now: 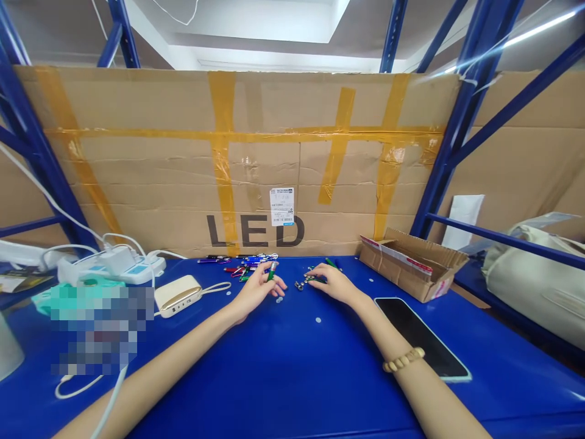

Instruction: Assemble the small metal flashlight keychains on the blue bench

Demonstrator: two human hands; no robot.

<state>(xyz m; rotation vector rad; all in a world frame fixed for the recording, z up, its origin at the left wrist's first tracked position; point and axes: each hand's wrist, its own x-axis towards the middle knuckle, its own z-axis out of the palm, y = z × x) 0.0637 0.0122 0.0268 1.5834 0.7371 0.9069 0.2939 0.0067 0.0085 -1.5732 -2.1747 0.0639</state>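
My left hand [258, 289] is over the blue table top [283, 378], its fingers curled around a small green metal cylinder [271, 272], probably a keychain flashlight. My right hand [331, 283] pinches a green keychain piece [317, 279] with a metal ring and chain [300, 284] hanging toward my left hand. Just beyond both hands lies a heap of several colored keychain flashlights [240, 264]. A few small round silver discs [278, 299] are scattered near my fingers.
A black phone [420, 338] lies by my right forearm, and an open cardboard box [411, 265] stands at the right. A cream power bank [178, 296] and white power strip [119, 268] sit at the left. Taped cardboard and blue shelf uprights [461, 122] rise behind.
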